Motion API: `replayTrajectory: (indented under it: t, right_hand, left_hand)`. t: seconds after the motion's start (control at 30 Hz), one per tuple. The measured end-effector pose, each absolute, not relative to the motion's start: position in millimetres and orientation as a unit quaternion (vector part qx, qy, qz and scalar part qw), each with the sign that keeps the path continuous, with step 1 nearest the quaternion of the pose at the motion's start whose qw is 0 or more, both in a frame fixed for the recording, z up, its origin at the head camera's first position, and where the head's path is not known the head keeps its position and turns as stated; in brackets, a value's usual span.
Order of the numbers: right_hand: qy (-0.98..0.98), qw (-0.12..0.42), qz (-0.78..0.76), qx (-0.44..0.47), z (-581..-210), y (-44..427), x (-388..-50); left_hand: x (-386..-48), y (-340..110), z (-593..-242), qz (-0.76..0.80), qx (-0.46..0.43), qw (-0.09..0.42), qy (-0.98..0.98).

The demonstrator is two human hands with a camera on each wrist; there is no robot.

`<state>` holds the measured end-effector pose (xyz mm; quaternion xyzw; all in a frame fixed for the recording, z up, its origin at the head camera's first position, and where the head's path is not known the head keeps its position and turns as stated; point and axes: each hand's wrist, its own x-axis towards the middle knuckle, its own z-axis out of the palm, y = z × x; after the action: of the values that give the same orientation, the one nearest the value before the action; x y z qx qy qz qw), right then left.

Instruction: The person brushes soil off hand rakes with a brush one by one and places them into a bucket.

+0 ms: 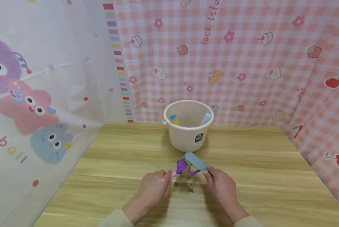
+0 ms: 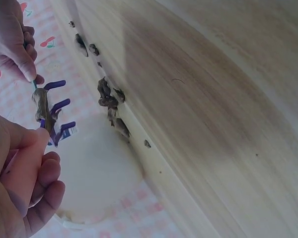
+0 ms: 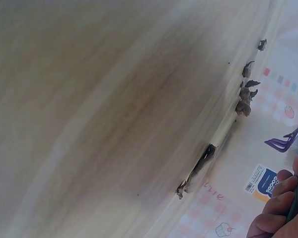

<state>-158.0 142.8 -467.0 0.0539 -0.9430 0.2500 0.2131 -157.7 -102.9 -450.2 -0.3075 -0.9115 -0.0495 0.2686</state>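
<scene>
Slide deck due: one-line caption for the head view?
Left hand holds a purple tool, right hand a blue-grey tool, above dark scraps on the table, bucket behind.

Pink gingham curtain (image 1: 252, 60) behind a yellowish wood-grain table (image 1: 266, 157).

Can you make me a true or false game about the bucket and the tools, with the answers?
1. The left grip holds a pink-handled purple tool. True.
2. The right grip holds nothing. False: it holds a blue-grey tool.
3. The bucket stands upright on the table. True.
4. Nothing is in the bucket. False: a yellow thing with a blue top and a pale blue thing show inside.
5. Dark bits lie on the table. True.
</scene>
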Motion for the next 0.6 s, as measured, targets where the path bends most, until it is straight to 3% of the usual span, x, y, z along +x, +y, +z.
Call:
replayTrajectory:
  t: [0.6]
  right_hand:
    - [-0.947,0.193,0.256,0.017,-470.4,151.3,-163.1]
  left_hand:
    - [-155.4,-103.6,-452.8,-0.055,-0.309,0.278,-0.908]
